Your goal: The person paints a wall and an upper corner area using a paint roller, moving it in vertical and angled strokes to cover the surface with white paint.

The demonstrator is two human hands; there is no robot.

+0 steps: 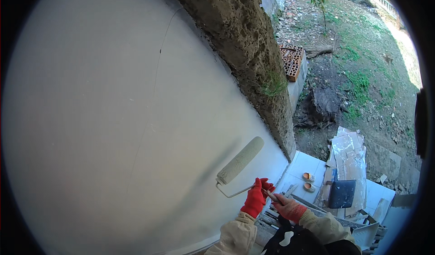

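A paint roller (pixel 240 160) with a long beige-grey nap cover is raised close to a smooth pale wall (pixel 113 119). Its shadow falls on the wall; whether the nap touches the surface I cannot tell. My left hand (pixel 255 198), in a red glove, is closed around the roller where the bent wire frame meets the handle. Lower on the handle, my right hand (pixel 290 208) is wrapped round the grip, in a red glove that leaves fingertips bare. Beige sleeves cover both forearms.
A rough concrete ledge (pixel 244 37) borders the wall. Hollow bricks (pixel 291 61) and a stump (pixel 325 106) lie beyond it. Two small open pots (pixel 308 187) stand on white tiles, near paint-spotted cardboard (pixel 350 153) and a dark blue panel (pixel 342 194). Slats and planks lie below me.
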